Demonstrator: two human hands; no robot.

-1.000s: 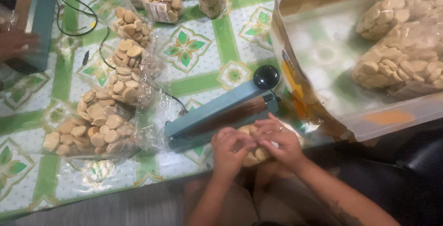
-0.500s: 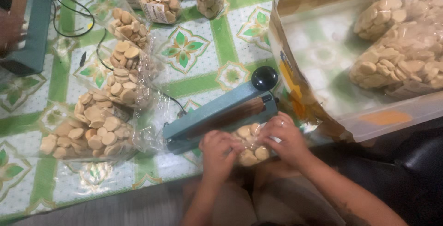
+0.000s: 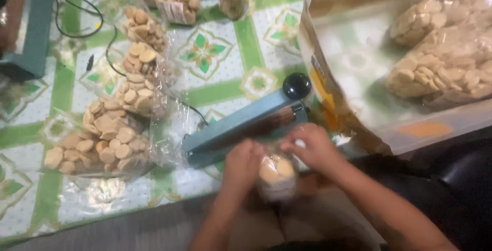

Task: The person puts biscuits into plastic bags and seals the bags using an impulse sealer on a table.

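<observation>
Cookie bag (image 3: 277, 176), clear plastic and packed with round pale biscuits, sits between both hands at the near desk edge, just in front of the teal heat sealer (image 3: 241, 125). Left hand (image 3: 242, 161) and right hand (image 3: 312, 146) each pinch its top; filled bags (image 3: 102, 138) lie left

Bag of biscuits (image 3: 277, 175) between both hands, before sealer (image 3: 241, 126); box (image 3: 359, 66) right.
</observation>
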